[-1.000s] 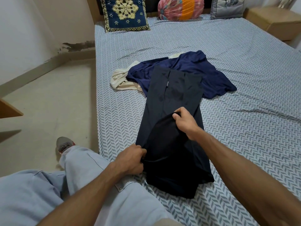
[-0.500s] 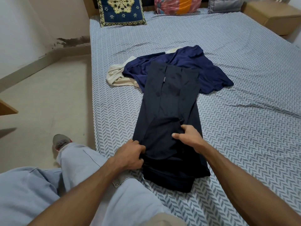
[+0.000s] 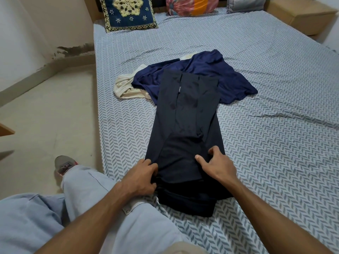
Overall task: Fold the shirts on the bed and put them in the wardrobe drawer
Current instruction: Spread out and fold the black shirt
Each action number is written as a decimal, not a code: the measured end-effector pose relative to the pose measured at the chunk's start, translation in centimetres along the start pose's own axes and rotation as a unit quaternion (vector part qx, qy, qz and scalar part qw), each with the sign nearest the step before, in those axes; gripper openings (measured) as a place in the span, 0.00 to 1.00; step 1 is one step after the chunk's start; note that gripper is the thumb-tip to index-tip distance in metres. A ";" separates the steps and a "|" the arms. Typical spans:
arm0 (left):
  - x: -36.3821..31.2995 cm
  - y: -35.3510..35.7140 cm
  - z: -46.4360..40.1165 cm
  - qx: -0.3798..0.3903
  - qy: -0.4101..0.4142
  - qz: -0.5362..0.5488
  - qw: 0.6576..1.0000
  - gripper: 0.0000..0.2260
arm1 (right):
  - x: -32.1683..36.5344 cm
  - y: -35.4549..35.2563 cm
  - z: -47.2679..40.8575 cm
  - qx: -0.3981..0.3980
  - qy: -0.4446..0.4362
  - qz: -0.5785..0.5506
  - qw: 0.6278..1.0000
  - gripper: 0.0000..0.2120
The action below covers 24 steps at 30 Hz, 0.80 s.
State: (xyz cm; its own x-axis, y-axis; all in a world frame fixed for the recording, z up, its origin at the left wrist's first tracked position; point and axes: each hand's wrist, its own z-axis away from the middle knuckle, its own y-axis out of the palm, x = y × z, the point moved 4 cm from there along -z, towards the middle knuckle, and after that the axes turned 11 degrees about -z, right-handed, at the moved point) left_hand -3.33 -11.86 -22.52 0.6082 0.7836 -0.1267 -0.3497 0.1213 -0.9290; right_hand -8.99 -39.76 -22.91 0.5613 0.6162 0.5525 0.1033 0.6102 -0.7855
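Hem of the black shirt [image 3: 185,129] drawn back toward the person; fold being reset on the bed [image 3: 275,125].

The left hand [image 3: 141,177] grips the shirt's near left edge, and the right hand [image 3: 217,165], a second ago lifting cloth higher up, now pinches it lower. Bare floor [image 3: 47,114] lies left; a blue shirt [image 3: 216,70] and cream shirt [image 3: 126,87] wait beyond, pillows [image 3: 128,13] at the head.

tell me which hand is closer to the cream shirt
Left. The left hand grips the dark shirt's near-left edge, below the cream shirt; the right hand sits further right.
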 end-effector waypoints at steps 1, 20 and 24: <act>0.2 0.1 0.1 -0.007 -0.009 0.009 1.000 0.13 | -0.3 -0.3 0.4 -0.019 -0.017 0.010 1.000 0.29; -1.2 -6.9 -13.9 -0.095 -0.051 0.201 0.974 0.02 | -0.8 -6.9 -19.2 -0.047 -0.054 -0.026 0.997 0.03; -2.1 -9.1 -21.8 -0.103 -0.059 0.235 0.965 0.03 | -0.3 -6.3 -23.7 -0.056 -0.048 0.040 0.997 0.10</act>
State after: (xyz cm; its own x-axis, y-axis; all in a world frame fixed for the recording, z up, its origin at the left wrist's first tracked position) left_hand 14.07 -27.86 -21.37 0.3281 0.7881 -0.5209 -0.4106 -0.3776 -0.8300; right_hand 9.61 -55.56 -24.77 0.4912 0.7081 0.5072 0.1552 0.5018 -0.8509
